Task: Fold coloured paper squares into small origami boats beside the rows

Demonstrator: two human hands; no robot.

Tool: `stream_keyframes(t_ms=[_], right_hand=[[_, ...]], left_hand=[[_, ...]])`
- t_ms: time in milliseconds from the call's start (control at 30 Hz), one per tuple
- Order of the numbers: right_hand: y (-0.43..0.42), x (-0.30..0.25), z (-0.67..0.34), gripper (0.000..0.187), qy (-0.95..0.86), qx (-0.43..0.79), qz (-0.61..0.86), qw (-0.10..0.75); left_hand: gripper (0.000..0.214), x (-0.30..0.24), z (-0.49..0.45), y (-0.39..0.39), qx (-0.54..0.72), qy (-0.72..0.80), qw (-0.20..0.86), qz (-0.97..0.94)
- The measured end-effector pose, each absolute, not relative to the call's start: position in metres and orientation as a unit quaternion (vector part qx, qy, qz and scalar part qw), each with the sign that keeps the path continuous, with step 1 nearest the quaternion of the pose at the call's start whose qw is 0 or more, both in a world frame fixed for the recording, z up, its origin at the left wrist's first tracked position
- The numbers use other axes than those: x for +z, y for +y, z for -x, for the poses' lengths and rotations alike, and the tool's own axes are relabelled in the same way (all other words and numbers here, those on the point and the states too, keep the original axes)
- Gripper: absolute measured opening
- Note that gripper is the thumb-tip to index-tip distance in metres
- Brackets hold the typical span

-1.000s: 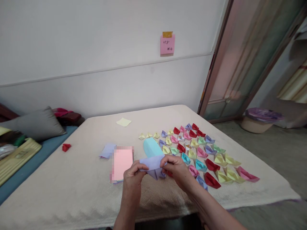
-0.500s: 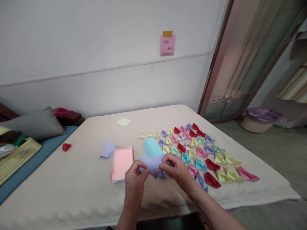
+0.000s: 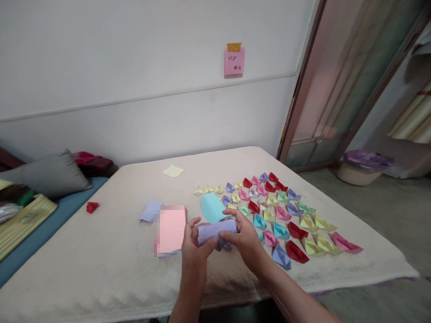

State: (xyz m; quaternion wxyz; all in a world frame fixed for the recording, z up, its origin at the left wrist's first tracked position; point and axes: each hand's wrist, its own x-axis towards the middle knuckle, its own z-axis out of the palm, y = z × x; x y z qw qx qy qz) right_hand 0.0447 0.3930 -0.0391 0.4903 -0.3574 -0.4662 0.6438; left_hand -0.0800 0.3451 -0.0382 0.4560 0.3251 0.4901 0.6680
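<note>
Head view, left grip point(image 3: 197, 246), lilac paper point(image 3: 210, 231) between, right grip point(image 3: 247, 242)

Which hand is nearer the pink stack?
Left. The left hand is just right of the pink stack; the right hand is farther right, beyond the left.

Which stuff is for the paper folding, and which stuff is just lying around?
Seems part of the folding:
purple paper, held by the left hand and right hand
pink-topped paper stack
folded paper boats

Probably just around:
gray pillow
pink note taped to the wall
bin with a purple liner
</note>
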Motion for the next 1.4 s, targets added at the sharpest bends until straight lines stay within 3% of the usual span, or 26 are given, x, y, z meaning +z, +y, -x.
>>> stream_keyframes(t_ms=[133, 233, 467, 667, 833, 1033, 1233, 1400], right_hand=[[0.391, -0.037, -0.042, 0.046, -0.491, 0.616, 0.385, 0.481], [0.391, -0.038, -0.042, 0.044, -0.480, 0.621, 0.376, 0.492], [0.395, -0.045, -0.046, 0.027, -0.490, 0.642, 0.348, 0.476], [0.397, -0.042, -0.046, 0.028, -0.499, 0.626, 0.372, 0.470], [0.397, -0.037, -0.047, 0.026, -0.492, 0.606, 0.397, 0.483], [0.397, -0.037, -0.048, 0.025, -0.481, 0.587, 0.417, 0.501], [0.397, -0.039, -0.048, 0.026, -0.482, 0.605, 0.397, 0.493], [0.396, -0.040, -0.045, 0.031, -0.521, 0.638, 0.354, 0.444]], left_hand=[[0.022, -0.041, 0.074, 0.345, 0.648, 0.455, 0.535, -0.294], [0.015, -0.041, 0.073, 0.345, 0.668, 0.428, 0.543, -0.275], [0.013, -0.043, 0.086, 0.349, 0.721, 0.396, 0.535, -0.190], [0.016, -0.041, 0.092, 0.350, 0.728, 0.419, 0.506, -0.197], [0.024, -0.041, 0.093, 0.350, 0.729, 0.494, 0.402, -0.252], [0.010, -0.041, 0.090, 0.347, 0.633, 0.578, 0.301, -0.418], [0.015, -0.046, 0.083, 0.349, 0.672, 0.547, 0.341, -0.366], [0.035, -0.039, 0.087, 0.349, 0.703, 0.505, 0.397, -0.305]])
